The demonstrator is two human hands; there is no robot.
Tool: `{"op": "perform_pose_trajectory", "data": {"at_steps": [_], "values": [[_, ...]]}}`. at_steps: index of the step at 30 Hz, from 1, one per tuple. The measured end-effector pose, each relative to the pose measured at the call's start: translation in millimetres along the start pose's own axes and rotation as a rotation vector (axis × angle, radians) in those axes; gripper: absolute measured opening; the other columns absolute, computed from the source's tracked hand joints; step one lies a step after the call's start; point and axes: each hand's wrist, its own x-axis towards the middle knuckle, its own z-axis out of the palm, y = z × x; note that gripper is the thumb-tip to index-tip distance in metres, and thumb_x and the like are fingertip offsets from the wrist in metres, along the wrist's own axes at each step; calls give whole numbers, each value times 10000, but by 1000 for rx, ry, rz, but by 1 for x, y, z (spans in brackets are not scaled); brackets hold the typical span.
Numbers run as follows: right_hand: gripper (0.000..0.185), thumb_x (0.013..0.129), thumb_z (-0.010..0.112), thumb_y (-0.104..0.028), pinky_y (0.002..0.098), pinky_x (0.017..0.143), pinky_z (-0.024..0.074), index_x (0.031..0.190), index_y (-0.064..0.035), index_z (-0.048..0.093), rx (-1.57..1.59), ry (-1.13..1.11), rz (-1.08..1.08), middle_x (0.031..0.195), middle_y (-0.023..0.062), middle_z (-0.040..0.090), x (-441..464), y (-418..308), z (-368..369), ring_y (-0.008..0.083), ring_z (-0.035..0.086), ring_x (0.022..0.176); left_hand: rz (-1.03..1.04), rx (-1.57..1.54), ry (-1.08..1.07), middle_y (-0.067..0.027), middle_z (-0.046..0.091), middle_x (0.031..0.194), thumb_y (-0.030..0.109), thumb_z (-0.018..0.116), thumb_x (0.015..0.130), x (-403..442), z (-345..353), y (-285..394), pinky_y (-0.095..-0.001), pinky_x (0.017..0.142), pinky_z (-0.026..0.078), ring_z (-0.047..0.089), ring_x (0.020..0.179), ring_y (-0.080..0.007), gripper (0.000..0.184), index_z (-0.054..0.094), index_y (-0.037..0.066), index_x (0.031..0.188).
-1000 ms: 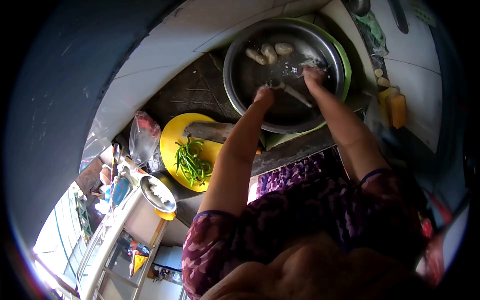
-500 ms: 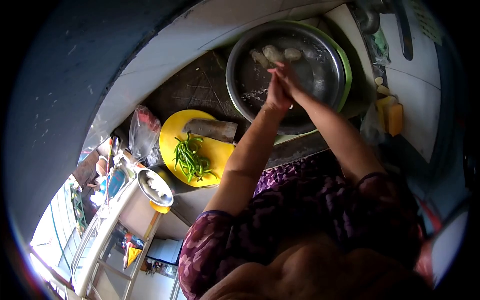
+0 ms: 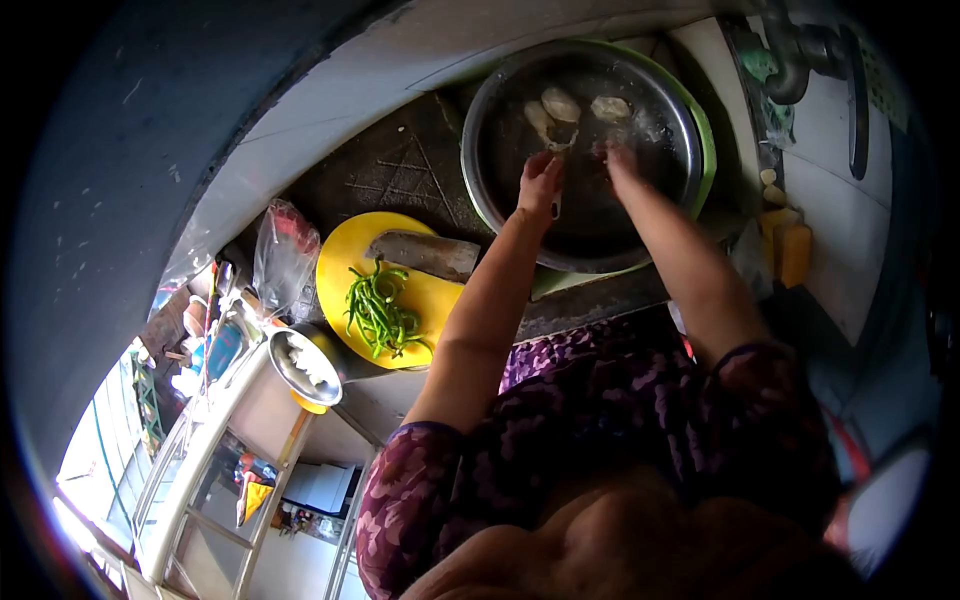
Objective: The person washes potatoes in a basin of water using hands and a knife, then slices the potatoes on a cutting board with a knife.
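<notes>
Now the left hand (image 3: 541,180): seemingly wrapped around a pale, slim, peeler-like tool (image 3: 556,211), left of the basin's middle.
Right hand (image 3: 618,165): low over the water, fingers blurred; whether it grasps anything cannot be told.
Change: palms, together half a second ago, are apart; the tool is in hand.
Lumps: three pale-brown rounded lumps (image 3: 561,104), loose near the far rim of the round grey metal basin (image 3: 470,150).

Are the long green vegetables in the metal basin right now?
No, the long green vegetables lie on the yellow board, outside the metal basin.
</notes>
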Motion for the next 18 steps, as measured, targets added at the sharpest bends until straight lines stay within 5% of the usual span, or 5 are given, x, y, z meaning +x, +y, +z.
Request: {"op": "perform_pose_trajectory", "data": {"at_steps": [1,4,7,13,18], "values": [[370,962,527,-367,415,628,475,935,-16,638,134,-83,268,765,50,657,-41,-29,13,216,617,658,3,32,15,-70,656,1041,248,593,935,6,-2,-1,-296,797,474,614,928,-156,308,588,39,1161],[232,907,600,-322,406,659,476,974,-104,640,-507,-67,-376,797,41,638,-63,-49,16,253,610,709,324,433,206,-55,655,787,224,661,880,38,-6,-3,-316,672,513,608,684,-184,296,625,-15,1051],[313,791,688,-205,423,854,455,1085,-146,599,-1139,296,-1328,1102,90,600,-75,-103,4,275,574,1039,649,678,284,-227,519,1260,260,694,805,69,3,15,-466,942,444,513,1141,-409,505,530,86,1249],[414,803,640,-202,431,849,470,1200,-121,551,-1529,-152,-1128,1090,123,588,19,-53,-15,297,554,1065,242,1389,9,-237,270,1457,332,629,847,60,85,63,-516,1025,399,356,1274,-497,621,356,327,1405],[284,850,639,-309,379,669,502,955,-45,655,-1060,-126,-628,741,103,647,-10,-62,15,217,652,749,420,1301,50,-267,374,1421,283,572,871,88,73,32,-465,1018,423,435,1267,-440,490,454,165,1332]]}}
